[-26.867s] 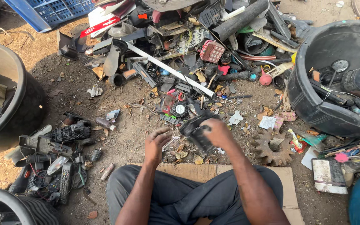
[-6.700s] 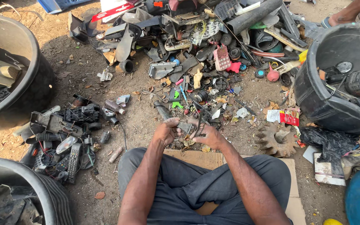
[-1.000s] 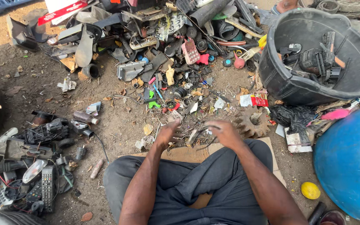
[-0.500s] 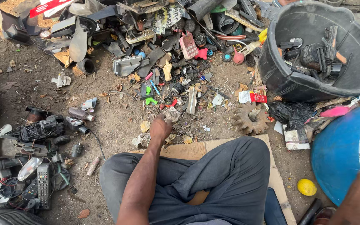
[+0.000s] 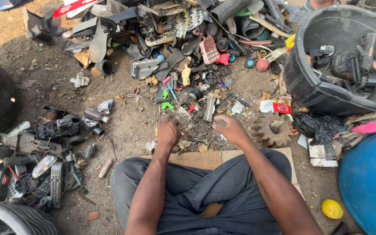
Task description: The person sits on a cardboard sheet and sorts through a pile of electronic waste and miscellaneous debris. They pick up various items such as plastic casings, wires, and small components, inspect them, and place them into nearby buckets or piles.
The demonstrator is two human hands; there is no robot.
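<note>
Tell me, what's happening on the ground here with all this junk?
A person sits cross-legged on a flat piece of brown cardboard on bare dirt, facing a heap of broken plastic and metal scrap. The left hand and right hand both reach down into small debris at the heap's edge; neither clearly holds anything. A rusty toothed gear lies right of the right hand, below a black tub of parts.

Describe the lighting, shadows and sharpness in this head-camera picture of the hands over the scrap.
Head view: even daylight, soft short shadows, no glare; left hand, right hand and rusty gear look sharp; the black tub bends slightly near the frame edge.
</note>
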